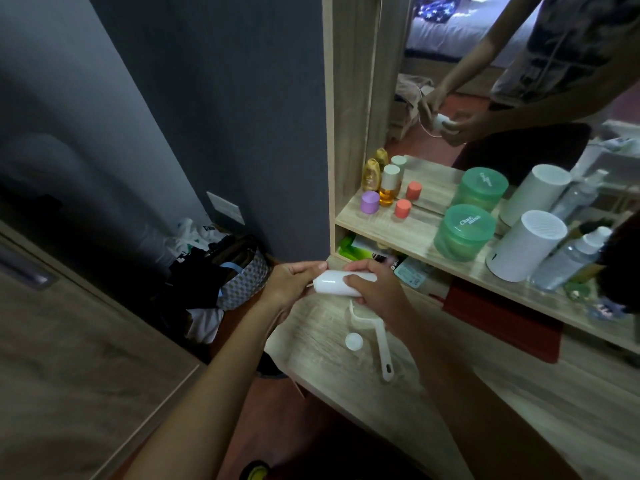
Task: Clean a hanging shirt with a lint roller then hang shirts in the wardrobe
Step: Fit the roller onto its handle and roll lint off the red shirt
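Hands [294, 285] around roller [334, 283]; "Chan miss" tub [464, 232].

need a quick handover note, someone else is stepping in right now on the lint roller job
Left hand and right hand together hold the white cylindrical lint roll above the pale wooden desk.
The white plastic roller handle and a small round white cap lie on the desk, apart from the roll.
Done: roller taken apart or not yet assembled.
Left: fit roll to handle, clean the shirt, hang shirts. No shirt or wardrobe rail in view.
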A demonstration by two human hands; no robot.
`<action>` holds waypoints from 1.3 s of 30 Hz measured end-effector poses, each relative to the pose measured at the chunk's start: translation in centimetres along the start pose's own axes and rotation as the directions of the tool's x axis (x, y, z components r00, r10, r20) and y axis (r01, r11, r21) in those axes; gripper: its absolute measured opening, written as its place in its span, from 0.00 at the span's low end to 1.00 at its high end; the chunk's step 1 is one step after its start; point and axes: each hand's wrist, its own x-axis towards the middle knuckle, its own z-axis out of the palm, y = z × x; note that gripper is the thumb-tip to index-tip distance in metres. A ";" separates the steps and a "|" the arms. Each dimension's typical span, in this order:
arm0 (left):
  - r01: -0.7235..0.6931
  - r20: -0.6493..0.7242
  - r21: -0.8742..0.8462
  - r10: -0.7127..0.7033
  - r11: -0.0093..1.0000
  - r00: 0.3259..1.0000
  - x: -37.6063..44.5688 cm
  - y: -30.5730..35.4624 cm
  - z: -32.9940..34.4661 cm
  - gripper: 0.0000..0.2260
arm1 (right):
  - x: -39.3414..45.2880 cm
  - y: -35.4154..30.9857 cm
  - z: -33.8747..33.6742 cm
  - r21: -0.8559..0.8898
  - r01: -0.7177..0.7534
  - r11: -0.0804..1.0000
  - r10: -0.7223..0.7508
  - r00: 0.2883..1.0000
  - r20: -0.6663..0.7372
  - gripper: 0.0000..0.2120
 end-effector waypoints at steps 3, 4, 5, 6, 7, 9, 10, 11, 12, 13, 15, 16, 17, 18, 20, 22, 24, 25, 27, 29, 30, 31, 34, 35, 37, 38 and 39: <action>0.003 -0.020 -0.034 -0.004 0.999 1.000 -0.1 0.1 0.1 0.08 | -0.1 -0.2 0.0 0.001 -0.009 1.000 0.009 1.000 -0.008 0.08; 0.008 -0.030 -0.055 -0.010 0.998 1.000 -0.1 0.1 0.1 0.08 | -0.2 -0.2 0.0 0.011 -0.022 1.000 0.022 1.000 -0.012 0.09; 0.013 -0.035 -0.081 -0.015 0.997 0.999 -0.2 0.2 0.2 0.09 | -0.2 -0.2 -0.1 0.029 -0.034 0.999 0.035 0.999 -0.018 0.09; 0.014 -0.038 -0.102 -0.018 0.995 0.999 -0.3 0.3 0.3 0.09 | -0.3 -0.3 -0.1 0.044 -0.043 0.998 0.044 0.999 -0.021 0.09; 0.015 -0.046 -0.115 -0.020 0.993 0.999 -0.3 0.3 0.4 0.09 | -0.4 -0.3 -0.1 0.052 -0.046 0.998 0.047 0.999 -0.019 0.09; 0.023 -0.072 -0.133 -0.033 0.991 0.997 -0.4 0.3 0.5 0.07 | -0.6 -0.4 -0.1 0.054 -0.039 0.998 0.039 0.999 -0.013 0.08; 0.026 -0.086 -0.136 -0.037 0.990 0.996 -0.4 0.2 0.6 0.07 | -0.7 -0.5 0.0 0.058 -0.036 0.998 0.036 0.999 -0.012 0.08; 0.019 -0.108 -0.132 -0.034 0.991 0.994 -0.3 0.2 0.6 0.07 | -0.8 -0.5 0.0 0.058 -0.035 0.998 0.036 0.999 -0.015 0.08; 0.007 -0.138 -0.119 -0.024 0.993 0.990 -0.3 0.1 0.6 0.08 | -0.8 -0.5 0.1 0.053 -0.032 0.998 0.033 0.999 -0.022 0.08; -0.007 -0.167 -0.095 -0.009 0.995 0.986 -0.1 0.1 0.5 0.09 | -0.9 -0.5 0.0 0.044 -0.031 0.999 0.033 0.999 -0.034 0.08; -0.026 -0.195 -0.041 0.018 0.999 0.981 0.0 0.0 0.3 0.11 | -0.9 -0.6 0.0 0.045 -0.037 0.998 0.040 0.998 -0.058 0.09; -0.026 -0.179 -0.018 0.022 1.000 0.984 -0.1 0.1 0.3 0.11 | -0.9 -0.6 -0.1 0.054 -0.040 0.998 0.044 0.997 -0.061 0.09; -0.025 -0.147 -0.002 0.025 1.000 0.989 -0.2 0.1 0.4 0.11 | -0.9 -0.6 -0.1 0.059 -0.041 0.997 0.045 0.997 -0.059 0.09; -0.027 -0.118 0.005 0.027 1.000 0.993 -0.3 0.0 0.6 0.11 | -1.0 -0.7 -0.1 0.058 -0.041 0.997 0.045 0.997 -0.057 0.09; -0.040 -0.101 -0.019 0.038 0.999 0.994 -0.7 -0.1 1.2 0.11 | -1.1 -0.7 0.0 0.059 -0.044 0.997 0.048 0.997 -0.062 0.09; -0.046 -0.103 -0.092 0.037 0.995 0.994 -1.1 -0.2 1.8 0.10 | -1.2 -0.8 0.2 0.066 -0.036 0.997 0.041 0.997 -0.072 0.09; -0.045 -0.108 -0.205 0.023 0.978 0.994 -1.2 -0.4 2.4 0.09 | -1.2 -0.7 0.5 0.084 -0.028 0.996 0.035 0.996 -0.081 0.09; -0.051 -0.117 -0.253 0.021 0.966 0.993 -1.2 -0.3 2.7 0.09 | -1.2 -0.7 0.7 0.095 -0.027 0.995 0.036 0.996 -0.087 0.10; -0.059 -0.145 -0.263 0.021 0.963 0.989 -1.2 -0.4 3.4 0.12 | -1.2 -0.5 1.2 0.106 -0.031 0.994 0.043 0.993 -0.110 0.10; -0.032 -0.159 -0.226 -0.004 0.974 0.987 -1.4 -0.2 4.2 0.20 | -1.1 -0.3 1.4 0.116 -0.040 0.992 0.055 0.990 -0.132 0.10; -0.003 -0.150 -0.223 -0.031 0.975 0.988 -1.5 -0.1 4.6 0.25 | -1.0 -0.1 1.5 0.120 -0.047 0.992 0.064 0.988 -0.140 0.10; 0.025 -0.133 -0.234 -0.057 0.972 0.990 -1.4 -0.1 4.6 0.29 | -1.0 -0.1 1.5 0.126 -0.055 0.991 0.072 0.987 -0.140 0.10; 0.060 -0.061 -0.260 -0.078 0.964 0.995 -1.6 -0.4 3.9 0.29 | -0.8 0.2 1.5 0.121 -0.084 0.989 0.098 0.989 -0.114 0.09; 0.060 -0.047 -0.194 -0.070 0.979 0.996 -1.7 -0.6 3.5 0.24 | -0.8 0.1 1.5 0.132 -0.099 0.986 0.112 0.989 -0.096 0.09; 0.037 -0.063 0.017 -0.036 0.999 0.997 -1.5 -0.7 2.7 0.15 | -0.6 0.2 1.3 0.238 -0.150 0.960 0.155 0.988 -0.002 0.10; 0.010 -0.087 0.091 -0.002 0.996 0.996 -1.2 -0.8 2.3 0.13 | -0.6 0.6 1.3 0.310 -0.178 0.934 0.174 0.984 0.038 0.11; -0.002 -0.125 0.111 0.016 0.994 0.992 -0.8 -1.0 1.8 0.11 | -0.4 1.1 1.3 0.337 -0.204 0.919 0.202 0.979 0.043 0.13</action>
